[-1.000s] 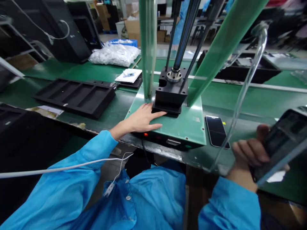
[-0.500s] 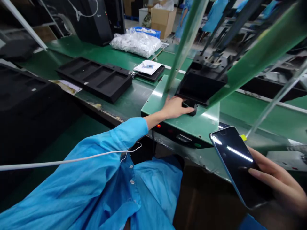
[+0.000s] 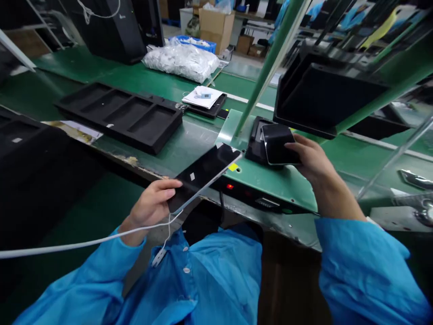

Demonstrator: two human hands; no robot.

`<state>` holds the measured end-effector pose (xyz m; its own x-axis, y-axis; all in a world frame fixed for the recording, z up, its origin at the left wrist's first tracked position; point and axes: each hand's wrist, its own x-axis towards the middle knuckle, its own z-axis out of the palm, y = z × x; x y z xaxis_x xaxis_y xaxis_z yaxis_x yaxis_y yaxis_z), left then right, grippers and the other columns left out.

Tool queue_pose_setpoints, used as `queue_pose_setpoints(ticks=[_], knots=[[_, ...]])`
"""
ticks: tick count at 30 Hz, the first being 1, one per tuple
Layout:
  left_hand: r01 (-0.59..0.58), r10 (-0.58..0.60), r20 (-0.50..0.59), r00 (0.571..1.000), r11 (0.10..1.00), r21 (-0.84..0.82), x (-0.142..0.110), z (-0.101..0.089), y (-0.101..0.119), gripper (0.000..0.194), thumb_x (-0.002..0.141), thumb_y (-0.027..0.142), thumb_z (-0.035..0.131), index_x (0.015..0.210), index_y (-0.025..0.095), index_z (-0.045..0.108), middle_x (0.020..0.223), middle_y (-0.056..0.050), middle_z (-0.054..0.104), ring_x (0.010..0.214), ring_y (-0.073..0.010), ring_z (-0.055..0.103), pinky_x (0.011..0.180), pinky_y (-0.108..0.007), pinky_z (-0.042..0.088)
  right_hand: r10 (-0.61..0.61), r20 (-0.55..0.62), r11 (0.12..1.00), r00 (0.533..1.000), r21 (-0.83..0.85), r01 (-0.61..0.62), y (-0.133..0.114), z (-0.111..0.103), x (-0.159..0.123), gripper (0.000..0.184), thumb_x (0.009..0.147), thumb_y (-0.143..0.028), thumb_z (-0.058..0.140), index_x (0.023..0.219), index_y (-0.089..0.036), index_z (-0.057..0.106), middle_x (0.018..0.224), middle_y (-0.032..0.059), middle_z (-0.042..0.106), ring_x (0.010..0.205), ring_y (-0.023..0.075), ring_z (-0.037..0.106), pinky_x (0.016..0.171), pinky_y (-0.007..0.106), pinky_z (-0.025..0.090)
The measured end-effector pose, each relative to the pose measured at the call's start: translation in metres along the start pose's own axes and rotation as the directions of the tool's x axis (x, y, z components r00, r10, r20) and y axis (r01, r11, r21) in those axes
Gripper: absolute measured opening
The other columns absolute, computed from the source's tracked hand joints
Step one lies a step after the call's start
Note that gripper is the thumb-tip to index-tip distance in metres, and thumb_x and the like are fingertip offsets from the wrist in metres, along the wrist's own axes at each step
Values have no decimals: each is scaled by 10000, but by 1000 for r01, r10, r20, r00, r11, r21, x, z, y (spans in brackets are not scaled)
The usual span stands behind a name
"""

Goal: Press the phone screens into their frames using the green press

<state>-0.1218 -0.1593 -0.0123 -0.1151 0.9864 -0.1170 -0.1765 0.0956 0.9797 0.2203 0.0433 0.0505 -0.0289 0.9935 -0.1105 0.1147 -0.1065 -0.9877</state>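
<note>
My left hand (image 3: 152, 204) grips the near end of one phone (image 3: 208, 166), which slants away rightward. My right hand (image 3: 313, 164) pinches a second phone (image 3: 279, 145) over a black holder (image 3: 254, 146) to that hand's left; I cannot tell whether they touch. Beyond my left hand, a compartment tray (image 3: 123, 118) lies on the table (image 3: 192, 133).

Around our black fixture (image 3: 254, 145): green post (image 3: 269, 70), from 10 o'clock, obstacle; raised press block (image 3: 324, 101), 2 o'clock, obstacle; phone (image 3: 206, 168) in our left hand (image 3: 150, 205), 8 o'clock, obstacle; bare green plate (image 3: 287, 187), 5 o'clock, passable.
</note>
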Motion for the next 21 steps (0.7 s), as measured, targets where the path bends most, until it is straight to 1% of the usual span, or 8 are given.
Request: queue_pose_setpoints(ticks=[3, 6, 8, 10, 12, 13, 16, 21], knots=[[-164, 191, -65, 979, 942, 293, -3, -11, 0, 257, 860, 475, 691, 995, 287, 803, 838, -54, 771, 751, -272, 737, 742, -493, 643, 41, 35, 998, 999, -54, -39, -12, 5, 10, 225, 833, -48, 581, 1010, -158, 665, 848, -15, 693, 763, 117, 631, 650, 176, 479], [-342, 452, 9, 892, 663, 666, 13, -5, 2, 290, 965, 412, 595, 1162, 286, 766, 1012, -58, 770, 923, -262, 737, 892, -454, 616, 55, 102, 947, 993, -321, -20, -22, 5, 16, 211, 860, -60, 630, 1048, -140, 685, 839, 1, 682, 750, 129, 599, 631, 195, 438], [-442, 567, 153, 809, 416, 795, 30, 4, 0, 361, 997, 419, 553, 1258, 231, 717, 1192, -106, 727, 1075, -284, 705, 943, -434, 593, 20, 108, 784, 994, -619, 52, -26, 8, 20, 142, 842, -125, 738, 981, -125, 710, 729, 10, 628, 717, 147, 559, 646, 227, 412], [-497, 591, 310, 745, 181, 849, 47, 14, -7, 500, 981, 485, 580, 1342, 144, 647, 1266, -182, 681, 1147, -330, 673, 947, -451, 581, -37, 92, 511, 995, -854, 98, -27, 10, 23, 235, 836, -291, 812, 966, -112, 733, 686, 34, 582, 745, 192, 561, 710, 295, 427], [-492, 559, 412, 719, -8, 871, 60, 24, -15, 698, 915, 552, 661, 1404, 64, 566, 1290, -254, 644, 1178, -383, 646, 945, -483, 567, -82, 78, 261, 994, -960, 97, -23, 10, 19, 441, 874, -484, 766, 1114, -115, 742, 780, 86, 616, 839, 271, 607, 784, 394, 458], [-476, 537, 437, 722, -73, 876, 66, 28, -18, 786, 877, 567, 703, 1428, 34, 526, 1309, -282, 621, 1193, -403, 632, 947, -493, 559, -101, 89, 213, 991, -971, 109, -20, 7, 14, 489, 909, -521, 717, 1207, -133, 725, 874, 117, 646, 895, 309, 626, 810, 439, 471], [-449, 483, 464, 743, -155, 880, 78, 38, -24, 901, 823, 560, 765, 1467, 15, 450, 1366, -311, 568, 1239, -416, 598, 971, -488, 538, -214, 236, 180, 948, -944, 276, 1, -14, -18, 466, 986, -501, 609, 1330, -194, 679, 1149, 155, 667, 975, 367, 659, 830, 517, 524], [-470, 469, 451, 759, -84, 878, 92, 43, -27, 865, 843, 561, 745, 1501, 97, 428, 1397, -270, 569, 1264, -397, 590, 995, -491, 521, -358, 608, 67, 708, -740, 669, 54, -67, -81, 696, 1007, -497, 510, 1602, -179, 339, 1559, 171, 422, 1378, 432, 459, 1062, 619, 484]])
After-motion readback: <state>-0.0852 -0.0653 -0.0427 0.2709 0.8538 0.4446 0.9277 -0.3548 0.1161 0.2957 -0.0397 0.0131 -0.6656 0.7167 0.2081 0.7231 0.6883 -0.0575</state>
